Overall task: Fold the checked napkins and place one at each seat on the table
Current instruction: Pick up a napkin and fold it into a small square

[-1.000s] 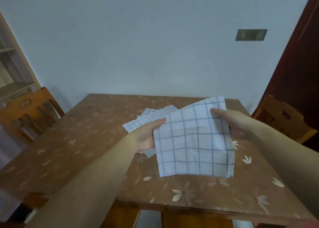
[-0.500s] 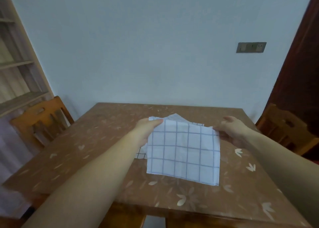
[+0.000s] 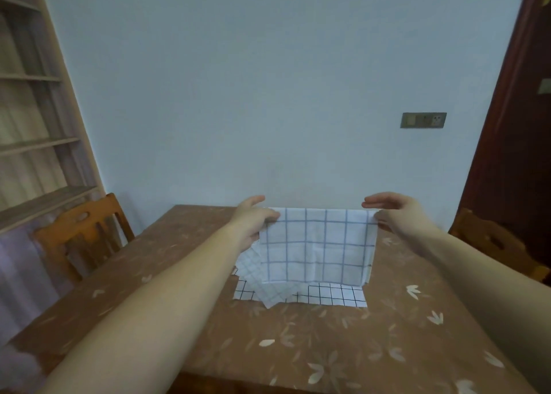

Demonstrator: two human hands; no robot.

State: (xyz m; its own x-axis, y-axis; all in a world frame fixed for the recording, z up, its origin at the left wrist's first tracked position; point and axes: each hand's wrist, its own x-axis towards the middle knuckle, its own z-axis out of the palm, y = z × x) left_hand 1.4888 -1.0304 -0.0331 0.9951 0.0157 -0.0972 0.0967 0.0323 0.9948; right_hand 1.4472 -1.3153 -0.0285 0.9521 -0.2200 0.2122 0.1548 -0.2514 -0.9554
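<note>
One blue-checked napkin (image 3: 316, 244) is hanging in the air over the far middle of the table (image 3: 298, 349), with its top edge stretched level between two hands. Its lower edge is dropping onto the napkins lying beneath it.

The left hand (image 3: 253, 220) is pinching the top left corner between thumb and curled fingers, while one finger is pointing out towards the wall. The right hand (image 3: 399, 214) is pinching the top right corner low in its grip, and its upper fingers are reaching out straight above the cloth.

At least two more napkins are lying flat on the table under the held one. One black-checked napkin (image 3: 331, 296) is showing along the near side. One pale fine-checked napkin (image 3: 268, 292) is poking out at the left, with a corner overlapping the black-checked one. Whether more are lying beneath them, I cannot tell.

The table is wearing a brown covering printed with pale leaf sprigs.

Two wooden chairs are standing by it: a left chair (image 3: 80, 232) and a right chair (image 3: 492, 244).

One switch plate (image 3: 423, 120) is sitting on the pale wall. One shelf unit (image 3: 35, 143) is standing at the left and one dark door (image 3: 512, 155) at the right. A pale tag (image 3: 545, 86) on the door is showing too blurred to read.
</note>
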